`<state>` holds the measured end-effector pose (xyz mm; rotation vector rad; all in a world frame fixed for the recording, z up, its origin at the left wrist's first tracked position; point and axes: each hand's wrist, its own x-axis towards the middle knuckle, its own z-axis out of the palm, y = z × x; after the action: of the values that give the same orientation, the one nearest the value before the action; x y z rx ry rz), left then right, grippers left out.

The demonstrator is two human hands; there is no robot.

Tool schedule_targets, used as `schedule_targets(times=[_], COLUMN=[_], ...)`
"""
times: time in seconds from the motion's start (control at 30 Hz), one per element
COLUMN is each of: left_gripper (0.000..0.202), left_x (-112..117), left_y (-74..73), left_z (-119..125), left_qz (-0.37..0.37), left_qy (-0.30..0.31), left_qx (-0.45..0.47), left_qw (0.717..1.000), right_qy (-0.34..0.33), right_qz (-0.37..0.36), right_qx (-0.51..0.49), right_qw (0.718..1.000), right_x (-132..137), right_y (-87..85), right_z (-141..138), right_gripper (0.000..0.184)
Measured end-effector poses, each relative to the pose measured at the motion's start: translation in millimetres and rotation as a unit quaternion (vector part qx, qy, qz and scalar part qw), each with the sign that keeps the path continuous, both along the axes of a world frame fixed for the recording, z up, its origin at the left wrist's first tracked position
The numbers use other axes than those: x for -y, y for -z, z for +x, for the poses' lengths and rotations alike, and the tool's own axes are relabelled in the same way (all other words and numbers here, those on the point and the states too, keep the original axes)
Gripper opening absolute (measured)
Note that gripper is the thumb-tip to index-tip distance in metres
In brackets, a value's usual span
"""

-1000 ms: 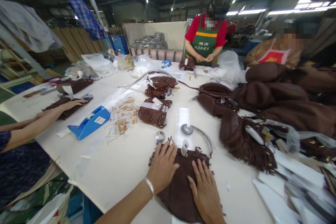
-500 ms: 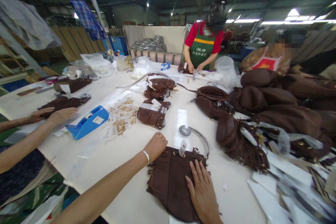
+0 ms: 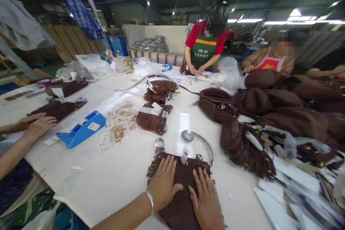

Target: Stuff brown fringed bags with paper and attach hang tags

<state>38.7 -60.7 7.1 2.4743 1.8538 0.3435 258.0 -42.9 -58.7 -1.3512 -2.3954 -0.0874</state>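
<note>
Both hands (image 3: 163, 184) partly hide the brown bag (image 3: 180, 206).

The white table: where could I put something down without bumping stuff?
One bare patch of the white table lies between the blue tape dispenser and the brown bag under the left hand and right hand. A smaller one, with a tiny white scrap, lies between that bag and the white sheets. The right side is crowded with piled brown bags.

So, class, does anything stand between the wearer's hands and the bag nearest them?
Nothing visible does: the left hand and right hand both rest on the bag. The pale roll is at its top edge, clear of both.
</note>
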Motion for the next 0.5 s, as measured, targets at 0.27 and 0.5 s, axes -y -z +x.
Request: schedule_targets(times=[0.27, 0.5], left_gripper=[0.073, 0.074], left_x=[15, 6], left_y=[26.4, 30.6], left_z=[-11, 11], left_qz=[0.035, 0.029], left_qy=[-0.013, -0.047], left_qx=[-0.038, -0.065], left_qw=[0.999, 0.996], right_qy=[-0.007, -0.074], right_qz=[0.023, 0.02], right_qx=[0.014, 0.016], right_qw=[1.0, 0.997], right_x=[-4, -8], right_y=[9.9, 22.4], right_z=[8, 28], right_gripper=[0.069, 0.07])
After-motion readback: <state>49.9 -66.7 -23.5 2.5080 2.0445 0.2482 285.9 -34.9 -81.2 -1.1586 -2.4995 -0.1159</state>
